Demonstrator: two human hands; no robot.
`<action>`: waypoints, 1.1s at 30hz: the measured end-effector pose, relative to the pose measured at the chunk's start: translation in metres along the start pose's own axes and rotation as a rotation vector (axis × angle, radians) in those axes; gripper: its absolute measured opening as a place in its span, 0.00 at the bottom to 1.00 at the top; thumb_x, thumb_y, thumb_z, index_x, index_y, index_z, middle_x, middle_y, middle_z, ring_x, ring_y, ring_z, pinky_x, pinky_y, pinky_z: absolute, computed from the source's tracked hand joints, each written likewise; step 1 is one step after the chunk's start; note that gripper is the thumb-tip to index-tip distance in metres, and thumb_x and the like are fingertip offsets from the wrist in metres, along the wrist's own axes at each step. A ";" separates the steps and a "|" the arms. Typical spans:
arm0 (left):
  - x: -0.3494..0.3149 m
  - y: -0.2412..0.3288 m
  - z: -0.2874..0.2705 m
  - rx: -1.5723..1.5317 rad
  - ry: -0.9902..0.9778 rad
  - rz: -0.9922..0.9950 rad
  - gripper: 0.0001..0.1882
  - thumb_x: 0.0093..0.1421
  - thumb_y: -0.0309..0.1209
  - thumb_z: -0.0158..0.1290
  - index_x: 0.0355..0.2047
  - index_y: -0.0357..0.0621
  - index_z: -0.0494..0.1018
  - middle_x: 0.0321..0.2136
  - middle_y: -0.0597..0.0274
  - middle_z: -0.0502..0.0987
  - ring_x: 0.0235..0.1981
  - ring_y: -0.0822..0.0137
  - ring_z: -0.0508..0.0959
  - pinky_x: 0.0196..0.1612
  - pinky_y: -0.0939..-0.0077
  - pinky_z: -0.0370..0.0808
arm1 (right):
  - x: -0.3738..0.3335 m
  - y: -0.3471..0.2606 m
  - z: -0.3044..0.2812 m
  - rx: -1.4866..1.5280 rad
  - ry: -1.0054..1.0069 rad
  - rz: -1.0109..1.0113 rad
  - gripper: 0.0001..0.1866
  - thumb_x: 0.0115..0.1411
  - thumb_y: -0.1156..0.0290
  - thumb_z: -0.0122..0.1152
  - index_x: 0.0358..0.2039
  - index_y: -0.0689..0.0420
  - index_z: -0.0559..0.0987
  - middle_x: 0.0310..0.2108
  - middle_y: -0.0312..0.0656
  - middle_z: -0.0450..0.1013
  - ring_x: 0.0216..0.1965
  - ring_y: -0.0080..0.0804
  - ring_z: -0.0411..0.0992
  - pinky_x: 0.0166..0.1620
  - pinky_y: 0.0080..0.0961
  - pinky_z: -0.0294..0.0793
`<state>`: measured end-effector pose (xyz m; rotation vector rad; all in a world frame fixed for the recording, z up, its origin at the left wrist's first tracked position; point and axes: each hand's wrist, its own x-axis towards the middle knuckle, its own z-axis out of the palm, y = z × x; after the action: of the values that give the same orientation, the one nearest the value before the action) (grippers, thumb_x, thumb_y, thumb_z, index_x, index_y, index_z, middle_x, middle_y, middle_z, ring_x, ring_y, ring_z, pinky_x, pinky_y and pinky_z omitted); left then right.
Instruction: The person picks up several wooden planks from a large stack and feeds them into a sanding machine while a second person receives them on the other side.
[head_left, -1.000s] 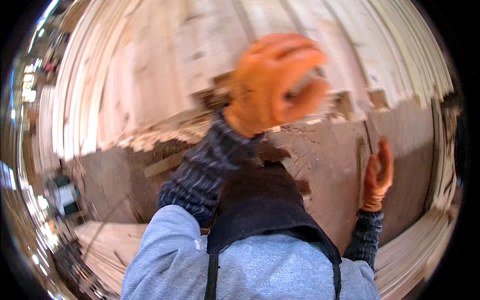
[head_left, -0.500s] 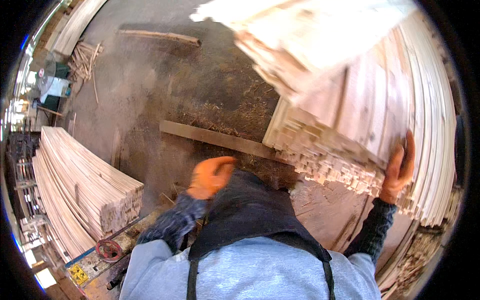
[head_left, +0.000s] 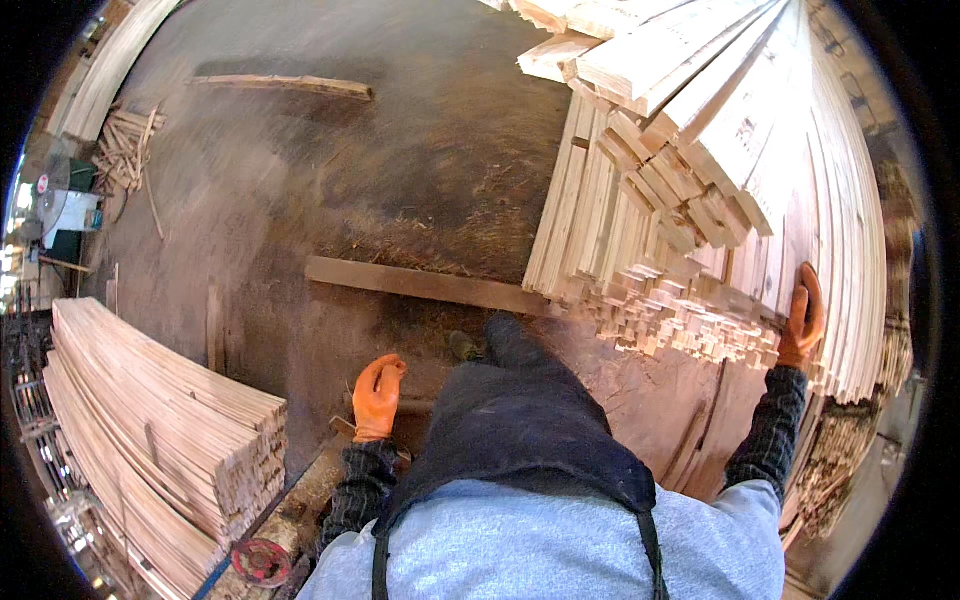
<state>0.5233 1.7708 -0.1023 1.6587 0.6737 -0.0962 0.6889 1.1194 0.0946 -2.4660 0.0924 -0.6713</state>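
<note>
My right hand [head_left: 801, 322], in an orange glove, rests against the near end of a big stack of pale wooden boards [head_left: 845, 290]. Its fingers lie along the boards and do not wrap round any single one. On top of this stack, a loose bundle of boards [head_left: 690, 190] lies fanned out and tilted, with uneven ends toward me. Left of my body, my left hand [head_left: 377, 400], also gloved in orange, hangs in the air with its fingers loosely bent and nothing visible in it. The stack's far end runs out of view.
A second board stack [head_left: 170, 420] stands at left, beside a machine edge with a red handwheel [head_left: 261, 563]. A beam [head_left: 420, 282] lies across the floor ahead. Farther off are a long timber [head_left: 285, 84], a scrap pile [head_left: 128, 145] and a fan [head_left: 58, 190].
The blurred boards above the right stack now lie fanned on it. My left hand has moved back and left. My right hand stays at the stack's end as the view shifts.
</note>
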 end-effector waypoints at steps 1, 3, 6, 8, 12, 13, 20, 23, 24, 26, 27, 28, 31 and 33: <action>0.000 0.000 0.001 0.005 -0.043 0.001 0.17 0.70 0.34 0.51 0.48 0.31 0.78 0.42 0.53 0.83 0.45 0.63 0.83 0.52 0.69 0.79 | -0.002 0.002 -0.001 -0.005 -0.008 0.002 0.24 0.72 0.60 0.53 0.60 0.63 0.77 0.60 0.48 0.75 0.62 0.39 0.72 0.67 0.37 0.68; 0.010 0.000 0.001 -0.003 -0.068 -0.023 0.16 0.71 0.33 0.53 0.49 0.31 0.78 0.42 0.52 0.83 0.46 0.63 0.83 0.52 0.69 0.79 | 0.000 0.014 -0.002 -0.014 0.008 -0.042 0.25 0.71 0.58 0.55 0.60 0.62 0.78 0.59 0.49 0.76 0.62 0.40 0.72 0.66 0.38 0.68; 0.033 0.004 -0.008 -0.109 -0.063 0.024 0.14 0.71 0.31 0.55 0.49 0.31 0.78 0.42 0.53 0.84 0.46 0.65 0.82 0.51 0.70 0.79 | 0.001 0.008 0.001 -0.002 0.009 -0.028 0.24 0.71 0.59 0.55 0.59 0.62 0.78 0.59 0.49 0.76 0.61 0.40 0.72 0.66 0.38 0.68; 0.035 0.007 -0.019 -0.149 -0.080 0.069 0.14 0.71 0.31 0.54 0.49 0.32 0.78 0.41 0.55 0.84 0.45 0.66 0.82 0.51 0.71 0.79 | 0.001 0.010 0.002 0.025 0.027 -0.032 0.23 0.71 0.60 0.54 0.59 0.63 0.78 0.59 0.49 0.76 0.61 0.40 0.72 0.66 0.37 0.68; 0.023 0.021 -0.034 -0.066 -0.006 0.038 0.15 0.71 0.33 0.52 0.48 0.32 0.78 0.39 0.57 0.83 0.43 0.67 0.81 0.50 0.73 0.78 | 0.001 0.035 0.001 0.034 0.050 -0.045 0.23 0.71 0.62 0.53 0.59 0.64 0.78 0.59 0.48 0.76 0.60 0.39 0.72 0.66 0.35 0.67; 0.017 0.018 -0.040 -0.060 0.006 -0.007 0.15 0.71 0.33 0.51 0.48 0.33 0.78 0.39 0.57 0.83 0.43 0.67 0.82 0.51 0.72 0.78 | 0.001 0.033 0.001 0.042 0.043 -0.074 0.22 0.71 0.64 0.52 0.59 0.64 0.78 0.59 0.48 0.76 0.61 0.39 0.72 0.66 0.35 0.67; -0.015 -0.005 -0.059 0.058 -0.027 -0.158 0.19 0.71 0.37 0.52 0.51 0.31 0.77 0.44 0.48 0.84 0.47 0.60 0.83 0.54 0.69 0.78 | 0.002 0.047 -0.008 -0.014 0.015 -0.051 0.22 0.72 0.62 0.55 0.60 0.63 0.78 0.60 0.47 0.75 0.62 0.40 0.71 0.67 0.37 0.67; -0.008 -0.012 -0.069 0.043 -0.040 -0.161 0.19 0.70 0.36 0.52 0.50 0.30 0.77 0.44 0.48 0.84 0.47 0.60 0.83 0.54 0.69 0.78 | 0.000 0.036 -0.003 -0.004 0.015 -0.027 0.23 0.73 0.62 0.52 0.61 0.63 0.77 0.60 0.47 0.75 0.62 0.39 0.71 0.68 0.33 0.65; -0.002 -0.012 -0.069 0.026 -0.050 -0.150 0.19 0.70 0.36 0.52 0.50 0.30 0.77 0.44 0.48 0.84 0.47 0.60 0.83 0.54 0.69 0.78 | 0.000 0.031 -0.001 0.004 0.026 -0.005 0.23 0.73 0.62 0.52 0.61 0.63 0.77 0.60 0.47 0.75 0.63 0.39 0.71 0.68 0.34 0.65; 0.006 -0.010 -0.072 -0.030 -0.047 -0.158 0.18 0.71 0.35 0.52 0.50 0.31 0.77 0.43 0.49 0.84 0.47 0.61 0.83 0.54 0.70 0.79 | 0.003 0.025 -0.004 -0.050 0.000 -0.003 0.23 0.73 0.62 0.52 0.61 0.63 0.77 0.61 0.47 0.75 0.63 0.39 0.71 0.68 0.34 0.65; 0.011 -0.007 -0.076 -0.054 -0.044 -0.159 0.17 0.71 0.35 0.52 0.50 0.31 0.77 0.43 0.50 0.84 0.46 0.61 0.83 0.54 0.70 0.79 | 0.001 0.023 -0.002 -0.072 -0.011 0.001 0.23 0.73 0.63 0.52 0.61 0.62 0.77 0.61 0.47 0.75 0.63 0.39 0.71 0.68 0.34 0.65; 0.016 -0.005 -0.078 -0.064 -0.044 -0.145 0.17 0.71 0.34 0.52 0.50 0.31 0.77 0.43 0.50 0.83 0.47 0.61 0.83 0.54 0.70 0.79 | 0.003 0.032 -0.003 -0.075 -0.006 -0.019 0.23 0.72 0.62 0.51 0.61 0.63 0.77 0.61 0.48 0.74 0.63 0.40 0.71 0.68 0.35 0.66; 0.038 -0.001 -0.077 -0.069 -0.057 -0.082 0.17 0.72 0.35 0.52 0.50 0.33 0.77 0.43 0.52 0.83 0.46 0.62 0.83 0.53 0.69 0.79 | 0.000 0.030 -0.005 0.004 0.026 0.004 0.23 0.72 0.64 0.51 0.61 0.64 0.76 0.61 0.49 0.74 0.63 0.40 0.71 0.68 0.35 0.66; 0.045 -0.004 -0.075 -0.043 -0.079 -0.020 0.17 0.73 0.36 0.52 0.51 0.34 0.77 0.43 0.53 0.83 0.46 0.62 0.83 0.52 0.68 0.80 | 0.000 0.032 0.000 0.068 0.048 0.024 0.21 0.72 0.67 0.53 0.60 0.65 0.77 0.60 0.49 0.75 0.62 0.39 0.72 0.67 0.35 0.68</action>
<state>0.5360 1.8574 -0.1087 1.5987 0.6283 -0.1596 0.6912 1.0929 0.0773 -2.3809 0.1154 -0.7114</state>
